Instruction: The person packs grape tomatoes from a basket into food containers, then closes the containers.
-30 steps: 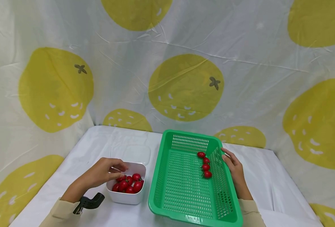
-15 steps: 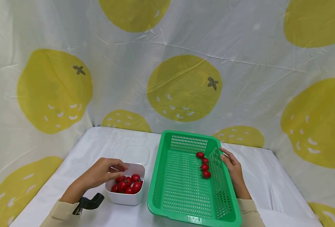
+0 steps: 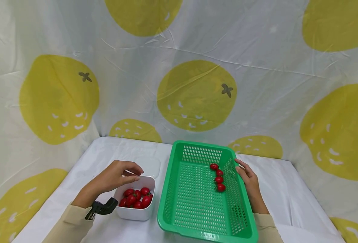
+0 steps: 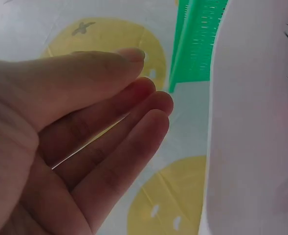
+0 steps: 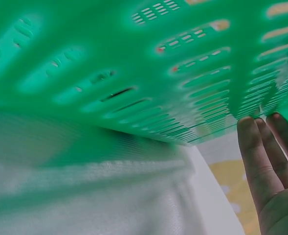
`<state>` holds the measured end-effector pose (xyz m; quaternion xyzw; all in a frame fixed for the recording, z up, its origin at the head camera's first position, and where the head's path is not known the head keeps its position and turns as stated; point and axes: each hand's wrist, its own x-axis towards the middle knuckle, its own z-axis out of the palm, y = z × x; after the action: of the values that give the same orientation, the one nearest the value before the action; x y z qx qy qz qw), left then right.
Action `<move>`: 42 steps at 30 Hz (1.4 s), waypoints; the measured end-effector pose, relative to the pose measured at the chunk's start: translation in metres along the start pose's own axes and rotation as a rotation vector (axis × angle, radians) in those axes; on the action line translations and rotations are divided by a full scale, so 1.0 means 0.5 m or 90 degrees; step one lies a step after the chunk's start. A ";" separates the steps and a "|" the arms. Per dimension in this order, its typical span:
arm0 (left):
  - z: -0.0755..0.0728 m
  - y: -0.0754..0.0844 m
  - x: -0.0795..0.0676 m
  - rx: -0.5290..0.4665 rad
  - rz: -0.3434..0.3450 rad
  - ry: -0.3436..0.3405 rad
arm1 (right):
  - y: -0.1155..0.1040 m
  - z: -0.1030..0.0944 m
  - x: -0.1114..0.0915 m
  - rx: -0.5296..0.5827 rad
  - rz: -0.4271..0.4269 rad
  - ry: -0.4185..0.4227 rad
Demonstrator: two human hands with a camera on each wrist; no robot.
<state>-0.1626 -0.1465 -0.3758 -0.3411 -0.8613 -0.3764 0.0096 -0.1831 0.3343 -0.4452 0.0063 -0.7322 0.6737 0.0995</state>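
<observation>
My left hand [image 3: 118, 175] hovers above the back left rim of a white square container [image 3: 134, 213]. In the left wrist view its thumb and fingers are loosely curved, with nothing between them. Several red cherry tomatoes [image 3: 137, 194] lie inside that container. Beside it stands a large green slotted basket [image 3: 197, 199], with a short row of cherry tomatoes [image 3: 219, 180] along its right side. Outside the basket's right wall is my right hand [image 3: 249, 179]; the right wrist view shows its fingers extended, fingertips [image 5: 249, 126] at the slotted wall.
A clear flat lid [image 3: 151, 167] lies on the white cloth [image 3: 106, 148] behind the container. A black mount [image 3: 104, 206] juts from my left wrist. Behind the table hangs a white curtain [image 3: 130, 77] printed with yellow fruit.
My left hand has risen from over the tomatoes in the container and moved slightly right and away. My right hand stays at the basket's side.
</observation>
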 end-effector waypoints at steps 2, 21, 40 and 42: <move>-0.003 0.005 0.010 0.004 0.005 -0.001 | 0.001 -0.001 -0.001 -0.006 0.003 -0.004; 0.003 0.059 0.145 0.016 0.062 -0.059 | 0.008 -0.008 -0.003 -0.018 -0.007 0.001; 0.059 0.098 0.323 0.028 0.107 -0.096 | 0.010 -0.011 0.002 -0.017 -0.014 -0.009; 0.070 0.100 0.338 0.034 0.107 -0.097 | 0.010 -0.011 0.002 -0.016 -0.012 -0.009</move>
<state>-0.2540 -0.0014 -0.3228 -0.4397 -0.8376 -0.3239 -0.0152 -0.1841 0.3403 -0.4493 0.0165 -0.7410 0.6637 0.1010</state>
